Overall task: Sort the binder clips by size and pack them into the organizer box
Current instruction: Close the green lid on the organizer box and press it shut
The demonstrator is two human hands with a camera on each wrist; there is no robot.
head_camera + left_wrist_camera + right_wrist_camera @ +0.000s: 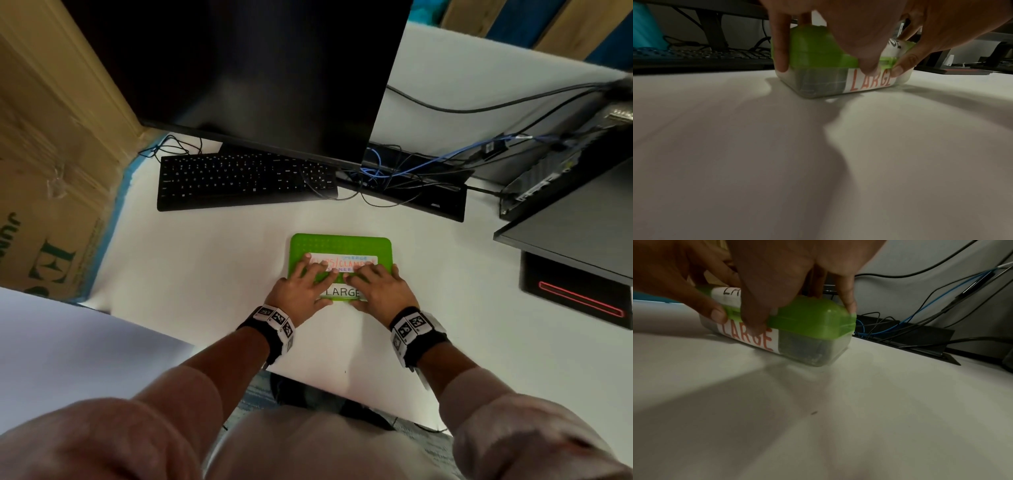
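The organizer box (339, 243) lies on the white desk with its green lid down; it has a translucent base and "LARGE" labels on the lid and the front wall. My left hand (301, 287) and right hand (380, 287) both grip it, fingers spread over the lid and thumbs on the front edge by the latch. In the left wrist view one finger (780, 48) runs down the side of the box (813, 53). The right wrist view shows my right thumb (754, 318) on the front of the box (813, 321). Dark shapes (803, 347) show dimly through the base. No loose binder clips are in view.
A black keyboard (239, 181) and a monitor (257, 68) stand behind the box. Tangled cables (394, 171) and a computer case (565, 171) are at the back right, a black unit with a red light (579, 298) to the right. A cardboard carton (44, 171) borders the left.
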